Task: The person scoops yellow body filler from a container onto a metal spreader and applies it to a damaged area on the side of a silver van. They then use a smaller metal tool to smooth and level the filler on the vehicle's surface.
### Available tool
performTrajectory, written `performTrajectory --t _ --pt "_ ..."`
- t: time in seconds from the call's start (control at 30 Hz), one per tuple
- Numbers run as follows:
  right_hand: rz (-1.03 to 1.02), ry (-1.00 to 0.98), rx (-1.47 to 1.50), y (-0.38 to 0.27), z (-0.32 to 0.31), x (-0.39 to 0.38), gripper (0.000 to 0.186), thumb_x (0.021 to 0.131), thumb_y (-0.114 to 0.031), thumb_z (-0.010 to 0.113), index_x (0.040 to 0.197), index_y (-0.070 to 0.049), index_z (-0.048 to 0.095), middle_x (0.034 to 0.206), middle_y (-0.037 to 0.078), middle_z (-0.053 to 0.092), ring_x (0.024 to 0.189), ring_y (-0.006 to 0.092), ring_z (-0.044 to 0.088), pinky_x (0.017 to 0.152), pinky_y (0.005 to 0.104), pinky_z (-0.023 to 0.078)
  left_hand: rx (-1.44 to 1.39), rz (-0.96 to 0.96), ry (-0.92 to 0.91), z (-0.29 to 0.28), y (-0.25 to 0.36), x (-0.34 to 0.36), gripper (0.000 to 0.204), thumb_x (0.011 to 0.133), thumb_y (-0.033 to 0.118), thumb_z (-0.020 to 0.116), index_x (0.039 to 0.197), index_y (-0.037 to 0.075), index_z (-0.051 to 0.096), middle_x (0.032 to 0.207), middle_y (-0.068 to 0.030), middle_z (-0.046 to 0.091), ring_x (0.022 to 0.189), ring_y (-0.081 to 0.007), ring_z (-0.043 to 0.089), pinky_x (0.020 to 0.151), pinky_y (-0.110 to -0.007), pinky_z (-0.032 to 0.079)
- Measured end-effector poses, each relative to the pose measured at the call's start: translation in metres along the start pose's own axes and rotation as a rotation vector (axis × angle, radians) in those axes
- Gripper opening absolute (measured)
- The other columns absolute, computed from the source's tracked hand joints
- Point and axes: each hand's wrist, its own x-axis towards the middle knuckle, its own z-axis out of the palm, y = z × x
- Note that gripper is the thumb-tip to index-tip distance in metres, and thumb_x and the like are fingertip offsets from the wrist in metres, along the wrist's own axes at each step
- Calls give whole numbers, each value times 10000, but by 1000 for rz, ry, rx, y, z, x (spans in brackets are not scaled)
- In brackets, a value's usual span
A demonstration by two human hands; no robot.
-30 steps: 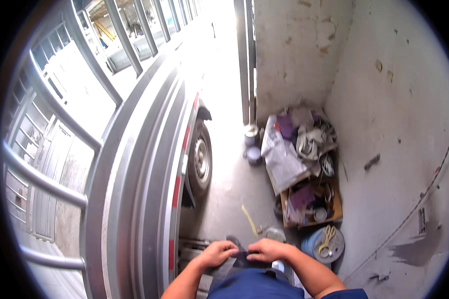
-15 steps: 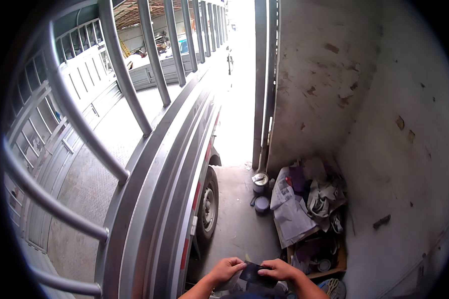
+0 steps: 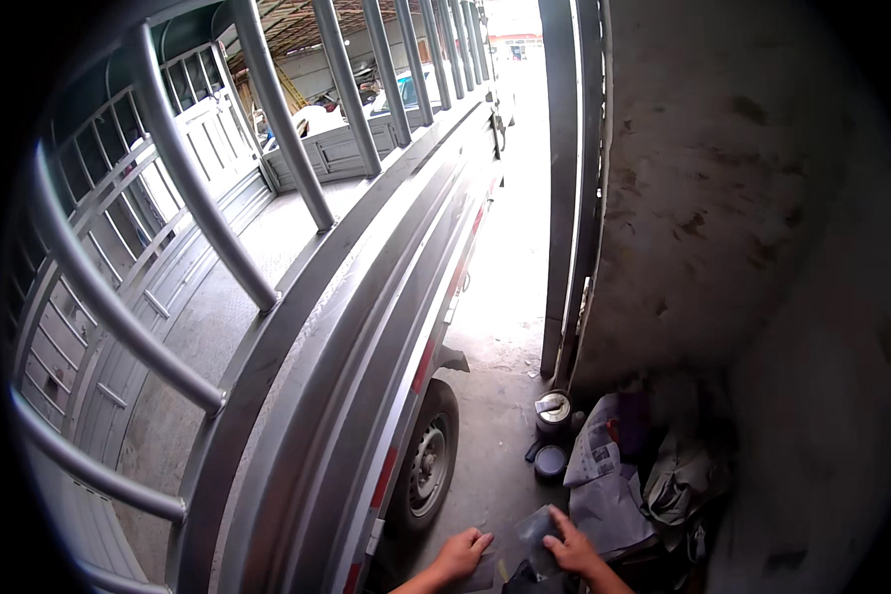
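Observation:
At the bottom of the head view my two hands are apart. My right hand [image 3: 572,546] grips a thin dark grey sheet [image 3: 535,535], which looks like sandpaper, by its edge between thumb and fingers. The sheet stands up tilted and catches the light. My left hand [image 3: 461,554] is closed with thumb against fingers. A flat grey piece [image 3: 482,574] hangs just under it, apparently pinched there, partly cut off by the lower edge of the picture.
A truck's silver side panel [image 3: 297,396] with upright rails [image 3: 183,173] runs along my left, its wheel [image 3: 431,460] below. To the right lie an open can [image 3: 553,408], a round lid or tub [image 3: 549,460], and a heap of paper [image 3: 604,505] and cloth [image 3: 678,480] beside a stained wall [image 3: 703,218].
Both hands held the dark sheet together; now they are apart, with the dark sheet in the right hand. The view has swung, so the truck and can sit lower and further right.

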Motion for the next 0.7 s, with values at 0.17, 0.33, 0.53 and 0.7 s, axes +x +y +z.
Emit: performTrajectory --t 0.17,0.33,0.53,0.7 --pt "22 -258 77 33 34 37 286 899 -295 620 1041 -55 684 1003 95 672 938 182 629 829 301 482 245 193 294 25 3 47 215 918 259 554 1015 68 581 872 -204 656 825 -415 616 707 -498 488" --pt "124 -81 47 33 47 75 273 886 -311 640 915 -44 690 803 104 678 761 211 655 717 324 505 243 188 360 41 -10 93 203 906 267 582 962 72 596 827 -187 656 772 -407 625 672 -493 494" --pt "30 104 -96 64 75 115 195 855 -229 648 832 -36 665 782 138 645 743 295 642 685 359 501 60 61 453 43 -41 183 211 918 259 572 883 53 599 827 -204 647 795 -409 623 686 -479 486" --pt "-28 142 -118 109 88 135 161 834 -163 646 745 -29 637 717 122 609 663 289 613 625 363 480 -230 -210 750 60 -119 277 261 943 238 556 835 -1 552 734 -164 602 658 -273 578 638 -391 455"
